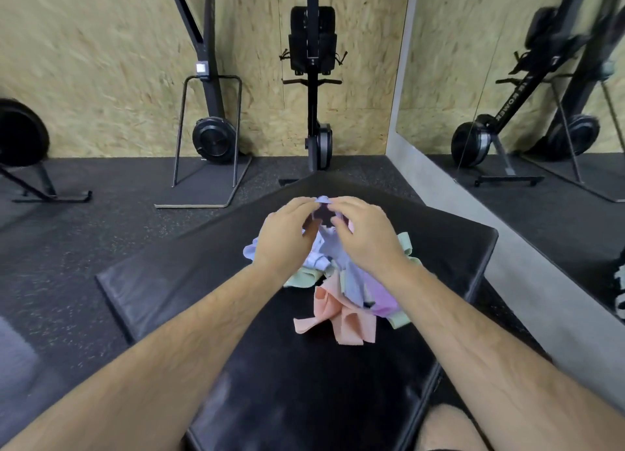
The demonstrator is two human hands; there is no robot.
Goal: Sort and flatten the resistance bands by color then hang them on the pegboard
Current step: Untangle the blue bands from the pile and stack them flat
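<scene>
Both hands, left hand and right hand, pinching a lilac band between them, above the band pile.

The head-worn view looks forward and down, close over a padded platform, toward a chipboard wall.

Lavender band, pinched at the fingertips: soft matt cloth. Peach band, below the fingers: same matt cloth, creased. Black pad underneath: smooth leather-like cover, slight sheen. Wall beyond the fingers: rough wood chipboard.
</scene>
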